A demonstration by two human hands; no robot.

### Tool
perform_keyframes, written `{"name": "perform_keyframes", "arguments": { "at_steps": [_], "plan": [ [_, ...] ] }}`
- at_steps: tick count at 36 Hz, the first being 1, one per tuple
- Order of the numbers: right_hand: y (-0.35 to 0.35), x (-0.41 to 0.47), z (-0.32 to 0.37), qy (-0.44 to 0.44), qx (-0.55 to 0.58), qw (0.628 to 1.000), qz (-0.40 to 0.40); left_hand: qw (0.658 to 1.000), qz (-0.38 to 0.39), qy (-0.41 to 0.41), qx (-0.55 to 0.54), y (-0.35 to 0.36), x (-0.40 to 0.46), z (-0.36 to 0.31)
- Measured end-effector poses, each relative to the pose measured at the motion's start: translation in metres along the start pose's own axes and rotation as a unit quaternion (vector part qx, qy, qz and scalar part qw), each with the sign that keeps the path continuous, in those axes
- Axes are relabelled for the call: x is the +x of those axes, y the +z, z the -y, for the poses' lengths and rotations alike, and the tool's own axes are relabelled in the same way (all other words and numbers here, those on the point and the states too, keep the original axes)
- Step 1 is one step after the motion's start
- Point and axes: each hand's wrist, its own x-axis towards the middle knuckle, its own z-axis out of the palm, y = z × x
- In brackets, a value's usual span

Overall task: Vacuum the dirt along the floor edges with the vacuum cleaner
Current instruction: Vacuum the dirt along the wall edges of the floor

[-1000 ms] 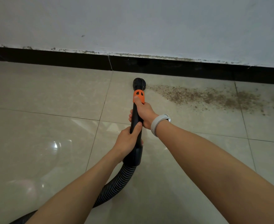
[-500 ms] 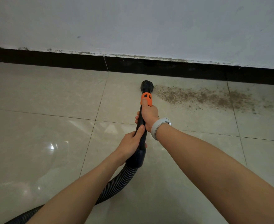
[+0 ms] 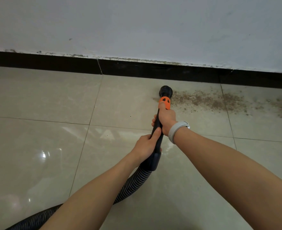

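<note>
Gripping the vacuum wand (image 3: 156, 136) with 2 hands, the person has its nozzle (image 3: 166, 91) at the left end of the dirt (image 3: 208, 100). The right hand (image 3: 166, 119) wraps the wand just below the orange collar (image 3: 164, 102); the left hand (image 3: 146, 146) clasps it lower, near the ribbed hose (image 3: 130, 186). Tiles left of the nozzle look clean, so most of the strip toward the right remains. Glossy beige floor (image 3: 37, 100) meets a black baseboard (image 3: 53, 63) under a scuffed white wall (image 3: 137, 25).

Both hands grip the black wand (image 3: 156, 130): right hand (image 3: 166, 119) ahead, left hand (image 3: 145, 146) behind. Its nozzle (image 3: 166, 91) touches the left end of the dirt (image 3: 206, 100) near the baseboard (image 3: 137, 68).
</note>
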Motion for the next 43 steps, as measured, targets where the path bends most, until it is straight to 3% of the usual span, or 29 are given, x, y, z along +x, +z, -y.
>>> {"name": "perform_keyframes", "arguments": {
  "at_steps": [9, 25, 31, 43],
  "plan": [
    [-0.018, 0.004, 0.015, -0.013, -0.009, 1.0, -0.018, 0.998, -0.02, 0.009, 0.05, 0.015, 0.005, -0.015],
    [0.079, 0.009, 0.028, -0.015, -0.077, 0.982, 0.171, 0.984, -0.174, 0.021, 0.021, -0.051, 0.027, -0.004],
    [0.065, 0.021, 0.031, 0.002, -0.055, 0.99, 0.133, 0.99, -0.114, 0.023, 0.075, -0.048, 0.037, -0.013],
    [-0.048, 0.025, 0.024, 0.002, 0.037, 0.999, -0.013, 0.987, 0.039, 0.06, 0.145, 0.034, 0.039, -0.025]
  ]
}}
